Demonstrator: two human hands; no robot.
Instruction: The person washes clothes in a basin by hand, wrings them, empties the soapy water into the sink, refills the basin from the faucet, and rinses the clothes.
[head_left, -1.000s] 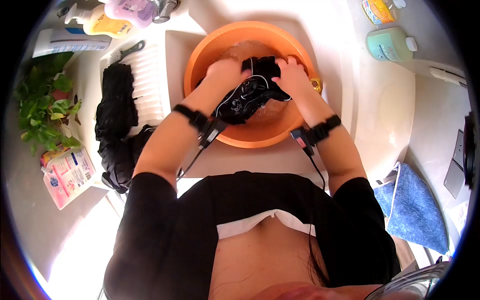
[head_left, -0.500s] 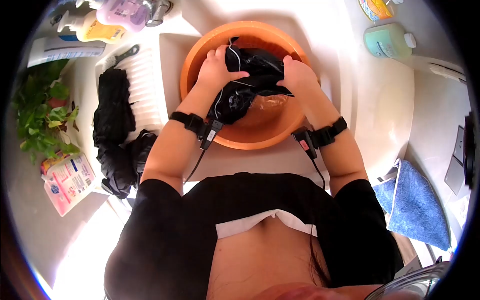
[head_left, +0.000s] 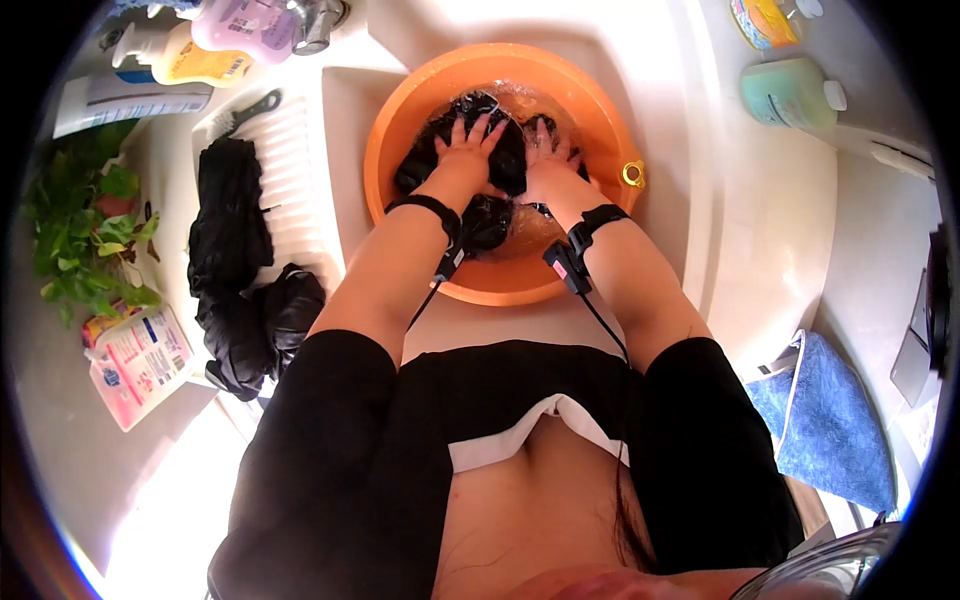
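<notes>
An orange basin [head_left: 395, 115] holds water and a black garment [head_left: 425, 150] with thin white piping. My left hand [head_left: 465, 160] lies on the garment with its fingers spread. Close beside it on the right, my right hand [head_left: 549, 165] presses down on the cloth, fingers apart and partly in the water. Parts of the garment bulge up between and below my hands.
Left of the basin, black wet clothing [head_left: 232, 215] lies on the ribbed washboard [head_left: 290, 180] near a brush [head_left: 250, 112]. Pump bottles [head_left: 205, 58] stand by the faucet [head_left: 318, 25]. A green bottle [head_left: 790, 93] is at upper right, a blue towel [head_left: 835, 425] at lower right.
Both hands have let go of the lifted garment, moved closer together and opened flat on it. The garment has gone down into the water.
</notes>
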